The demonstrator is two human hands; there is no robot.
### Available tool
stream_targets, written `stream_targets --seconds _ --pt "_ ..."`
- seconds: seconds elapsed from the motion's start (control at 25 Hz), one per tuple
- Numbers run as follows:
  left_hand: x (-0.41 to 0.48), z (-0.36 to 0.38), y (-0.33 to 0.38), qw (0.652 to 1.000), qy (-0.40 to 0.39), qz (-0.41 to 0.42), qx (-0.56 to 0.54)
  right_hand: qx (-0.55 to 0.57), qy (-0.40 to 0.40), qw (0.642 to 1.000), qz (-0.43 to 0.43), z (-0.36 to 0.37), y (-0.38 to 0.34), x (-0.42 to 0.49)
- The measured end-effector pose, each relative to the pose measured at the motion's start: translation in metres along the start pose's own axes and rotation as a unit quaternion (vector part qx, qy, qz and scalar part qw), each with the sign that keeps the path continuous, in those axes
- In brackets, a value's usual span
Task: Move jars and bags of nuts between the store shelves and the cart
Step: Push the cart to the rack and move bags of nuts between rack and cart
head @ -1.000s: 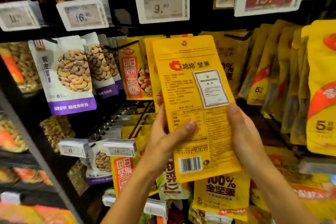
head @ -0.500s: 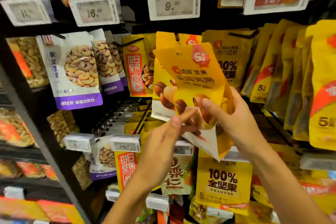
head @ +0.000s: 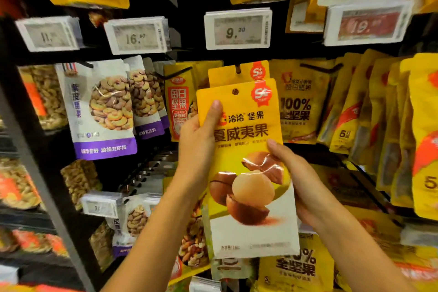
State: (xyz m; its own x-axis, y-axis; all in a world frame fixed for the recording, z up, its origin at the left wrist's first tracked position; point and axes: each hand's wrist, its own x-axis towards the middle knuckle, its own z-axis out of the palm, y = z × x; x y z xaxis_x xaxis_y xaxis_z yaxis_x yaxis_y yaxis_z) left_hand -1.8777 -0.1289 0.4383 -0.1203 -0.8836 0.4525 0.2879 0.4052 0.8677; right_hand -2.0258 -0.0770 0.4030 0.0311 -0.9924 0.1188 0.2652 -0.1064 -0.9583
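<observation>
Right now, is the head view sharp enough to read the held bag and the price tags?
Head view: the macadamia bag reads sharply, with slight glare on its nut picture; the 9.90 price tag is legible, the red price tag motion-blurred; the edges bow from wide-angle distortion.

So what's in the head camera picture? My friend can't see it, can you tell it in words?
Two hands hold up a yellow bag of macadamia nuts, front side showing, before store pegs: the left hand grips its upper left edge, the right hand its right side. Behind hang cashew bags, more yellow nut bags and price tags.
</observation>
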Motion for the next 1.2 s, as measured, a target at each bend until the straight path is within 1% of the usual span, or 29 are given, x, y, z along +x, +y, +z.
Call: stream_targets --seconds 0.12,0.24,0.4,0.6,0.68,0.76,0.8,0.88,0.96,1.0,1.04,1.08,1.12,1.16,1.2 --pt "0.018 0.005 0.001 1.0 0.008 0.027 -0.002 -0.014 0.042 0.999 -0.023 0.0 -0.009 0.014" --pt "0.039 0.007 0.01 0.999 0.001 0.053 -0.003 -0.036 0.088 0.995 -0.018 0.004 -0.018 0.034" --pt "0.064 0.008 0.014 0.999 0.029 0.007 0.035 -0.042 0.108 0.993 -0.009 0.011 -0.023 0.056" --pt "0.077 0.003 0.0 0.998 0.02 -0.024 0.056 -0.053 0.137 0.989 0.009 0.005 -0.012 0.068" --pt "0.083 0.003 -0.007 0.996 0.036 -0.024 0.082 -0.08 0.156 0.985 -0.007 0.004 -0.008 0.074" --pt "0.082 0.002 -0.021 0.99 0.058 0.022 0.127 -0.113 0.185 0.975 -0.052 0.005 -0.002 0.077" --pt "0.078 0.001 -0.031 0.987 0.064 0.05 0.138 -0.134 0.201 0.967 -0.082 0.005 0.003 0.078" --pt "0.065 -0.004 -0.05 0.985 0.041 0.074 0.152 -0.178 0.217 0.951 -0.127 0.003 0.01 0.082" --pt "0.057 -0.012 -0.068 0.976 0.006 0.075 0.203 -0.233 0.24 0.933 -0.132 -0.001 0.014 0.087" --pt "0.055 -0.018 -0.075 0.969 0.008 0.066 0.239 -0.276 0.266 0.914 -0.134 -0.002 0.016 0.087" --pt "0.053 -0.023 -0.078 0.964 0.021 0.051 0.261 -0.323 0.3 0.885 -0.15 0.0 0.016 0.083" --pt "0.049 -0.029 -0.078 0.964 0.039 0.032 0.26 -0.359 0.332 0.852 -0.186 0.003 0.018 0.077" --pt "0.043 -0.036 -0.076 0.97 0.056 0.018 0.236 -0.376 0.353 0.824 -0.236 0.009 0.02 0.066" --pt "0.033 -0.043 -0.073 0.977 0.07 0.012 0.201 -0.375 0.354 0.81 -0.279 0.015 0.024 0.055" --pt "0.019 -0.051 -0.07 0.981 0.082 0.006 0.175 -0.365 0.335 0.814 -0.303 0.022 0.029 0.043"
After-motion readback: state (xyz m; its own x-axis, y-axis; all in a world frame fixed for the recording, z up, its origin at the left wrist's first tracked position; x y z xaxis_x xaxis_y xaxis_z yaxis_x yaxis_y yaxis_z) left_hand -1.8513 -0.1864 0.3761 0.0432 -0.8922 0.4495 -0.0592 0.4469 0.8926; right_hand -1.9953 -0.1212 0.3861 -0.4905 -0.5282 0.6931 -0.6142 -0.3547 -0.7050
